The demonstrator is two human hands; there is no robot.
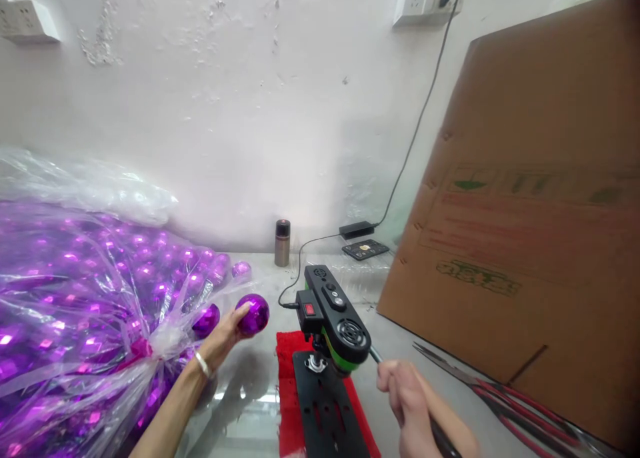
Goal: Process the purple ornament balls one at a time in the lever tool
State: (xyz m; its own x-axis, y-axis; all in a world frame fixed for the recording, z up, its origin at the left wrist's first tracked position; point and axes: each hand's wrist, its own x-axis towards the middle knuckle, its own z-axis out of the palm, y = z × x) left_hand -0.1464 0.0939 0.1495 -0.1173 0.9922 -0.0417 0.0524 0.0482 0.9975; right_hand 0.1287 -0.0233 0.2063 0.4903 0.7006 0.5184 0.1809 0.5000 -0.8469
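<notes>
A shiny purple faceted ball (256,314) is gripped in my left hand (231,335), raised beside the bag. Just below and left of it, another purple ball (206,321) lies at the edge of the bag. My right hand (415,405) is closed around a thin tool with a metal shaft and black handle (443,438). The shaft's far end goes out of sight behind a black and green powered device (340,315). This device has round vents and a red switch, and it stands on a slotted black base plate (325,405) over a red cloth (287,411).
A tied clear plastic bag (163,341) full of purple balls takes up the left. Scissors or pliers with red handles (525,411) lie at right, before a large cardboard box (525,198). Behind stand a small bottle (283,243), a power adapter (357,230) and a phone (365,249).
</notes>
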